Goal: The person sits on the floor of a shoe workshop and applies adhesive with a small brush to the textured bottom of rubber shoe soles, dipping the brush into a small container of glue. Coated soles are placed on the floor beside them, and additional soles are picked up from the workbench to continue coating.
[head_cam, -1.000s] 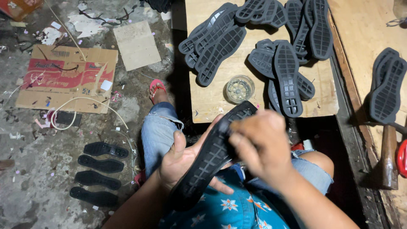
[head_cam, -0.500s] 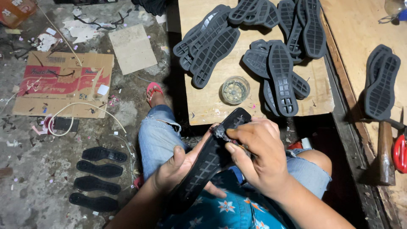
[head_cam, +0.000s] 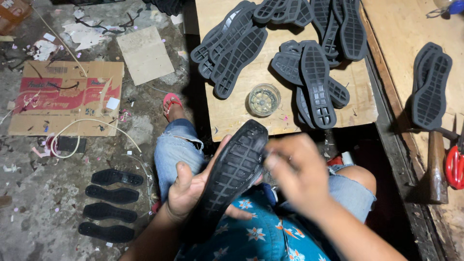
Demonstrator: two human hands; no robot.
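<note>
black shoe sole (head_cam: 232,174) gripped in left hand (head_cam: 191,188) fingers, blurred right hand (head_cam: 297,171) fingers at its edge, grip unclear

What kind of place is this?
Probably a small shoemaking workshop: grey rubber shoe soles piled on a wooden board, four black soles laid on the littered concrete floor, a wooden-handled hammer.

The sole (head_cam: 232,176) at centre is black with ribbed tread. Upper-right soles (head_cam: 316,82) are grey, grid-patterned. The desk (head_cam: 241,113) is pale wood. The shirt (head_cam: 261,237), bottom centre, is blue with orange-white flowers.
</note>
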